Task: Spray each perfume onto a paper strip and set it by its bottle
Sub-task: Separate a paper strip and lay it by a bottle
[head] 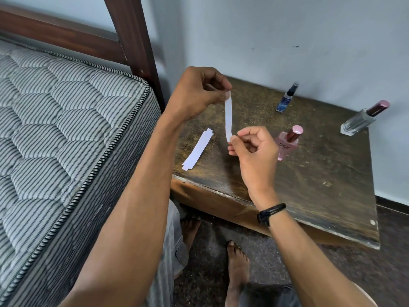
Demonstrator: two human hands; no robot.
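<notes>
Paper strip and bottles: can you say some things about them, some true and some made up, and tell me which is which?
1. The left hand and the right hand each pinch one end of the same paper strip. True.
2. Three bottles stand on the table: a blue bottle, a pink bottle and a clear bottle. True.
3. The pink bottle has its cap off. False: its cap is on.
4. The spare strips are in the right hand. False: they lie flat on the table near its left edge, and no hand touches them.
</notes>
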